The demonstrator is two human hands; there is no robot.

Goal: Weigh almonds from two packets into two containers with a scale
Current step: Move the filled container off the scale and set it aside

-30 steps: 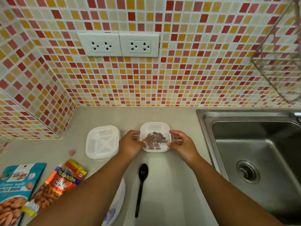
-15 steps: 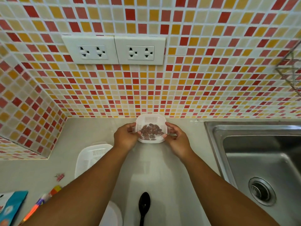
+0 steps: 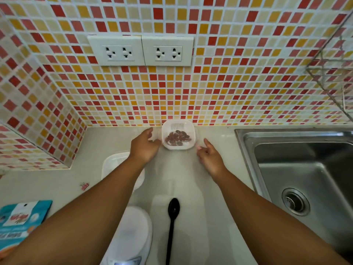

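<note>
A small white container (image 3: 192, 134) holding several almonds (image 3: 177, 138) sits on the counter right against the tiled wall. My left hand (image 3: 145, 147) is at its left side, thumb and fingers around the clear side handle. My right hand (image 3: 211, 157) has its fingers spread just off the container's right corner, holding nothing. A second white container (image 3: 115, 161) lies nearer me, partly hidden by my left forearm. The white scale (image 3: 131, 236) is at the bottom centre. A teal almond packet (image 3: 21, 220) lies at the lower left.
A black spoon (image 3: 172, 217) lies on the counter right of the scale. A pink binder clip (image 3: 84, 186) sits left of my forearm. The steel sink (image 3: 305, 178) fills the right side. A wire rack (image 3: 332, 73) hangs upper right, and wall sockets (image 3: 141, 51) are above.
Both hands pushed the almond container away from me to the wall. My right hand has come off it and opened. The orange packet has left the view.
</note>
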